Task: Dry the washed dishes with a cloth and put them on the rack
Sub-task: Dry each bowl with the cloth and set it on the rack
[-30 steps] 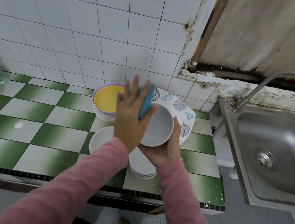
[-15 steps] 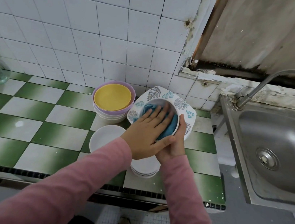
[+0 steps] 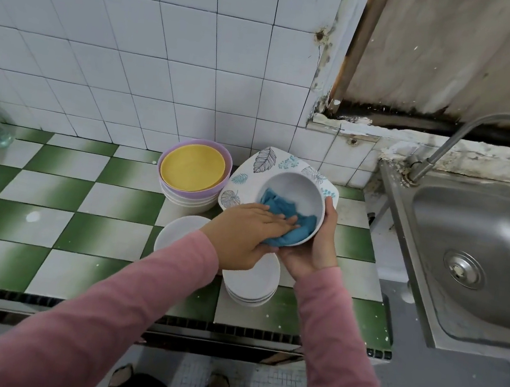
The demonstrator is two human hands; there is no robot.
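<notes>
Green-and-white checkered tiling is forming the countertop [image 3: 83, 195], with white wall tiles behind it and a steel sink [image 3: 486, 242] and faucet [image 3: 485, 127] to the right. No rack is showing in this view.

The right hand [image 3: 315, 247] is gripping the white bowl [image 3: 303, 190] from beneath, with its thumb hooked at the rim. It is holding the bowl above the counter and tilting the opening toward the person. This tilt is probably exposing the inner wall to the wiping hand.

The left hand [image 3: 241, 237] is laying its fingers flat on the blue cloth [image 3: 283, 217] inside the bowl. Its thumb is lying under the fold that is hanging over the near rim, so the cloth is being pinched there. That hold appears to be letting one pass cover both the inside and the edge.

Other dishes are waiting near at hand:
- a leaf-patterned plate [image 3: 264, 162] is lying behind the bowl;
- a yellow plate [image 3: 191, 168] is sitting on a stack of lilac bowls [image 3: 191, 197];
- a single white dish [image 3: 176, 231] and a stack of white bowls [image 3: 250, 284] are standing directly below the hands.

Drying is judged to be at an early stage.
</notes>
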